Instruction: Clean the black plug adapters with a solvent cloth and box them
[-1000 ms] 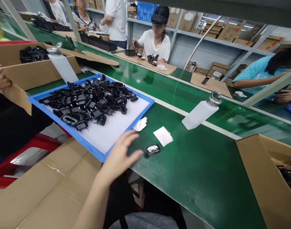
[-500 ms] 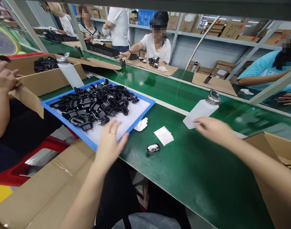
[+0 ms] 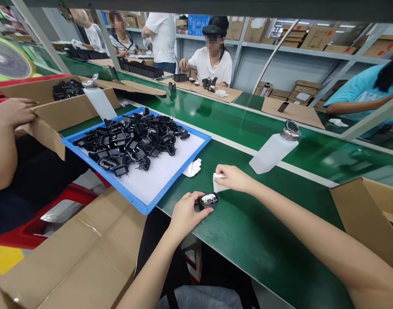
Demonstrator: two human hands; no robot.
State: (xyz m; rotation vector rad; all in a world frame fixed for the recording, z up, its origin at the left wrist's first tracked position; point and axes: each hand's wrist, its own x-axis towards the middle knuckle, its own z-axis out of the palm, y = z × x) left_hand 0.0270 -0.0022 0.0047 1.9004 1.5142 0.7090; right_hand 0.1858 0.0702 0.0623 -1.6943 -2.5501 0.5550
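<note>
My left hand (image 3: 189,214) grips a small black plug adapter housing (image 3: 209,200) near the table's front edge, fingers and thumb around its left end. Its open top shows a circuit board with white and yellow parts. Just behind it, my right hand (image 3: 232,177) pinches a folded white wipe (image 3: 218,185), partly hidden by the fingers. A crumpled white tissue (image 3: 193,168) lies beside the blue-rimmed tray (image 3: 166,198), which holds a heap of black plug adapters (image 3: 132,139). To the right stands a translucent white pump bottle (image 3: 273,151) with a metal top.
An open cardboard box (image 3: 354,214) stands at the right. Another box of black parts (image 3: 69,118) and a second bottle (image 3: 101,103) are behind the tray. A co-worker's hand (image 3: 17,112) is at the left. A green belt (image 3: 235,128) runs behind, with people seated beyond.
My left hand has moved from above the tray to the adapter housing and taken hold of it. My right hand has left the bottle and picked up the wipe.
</note>
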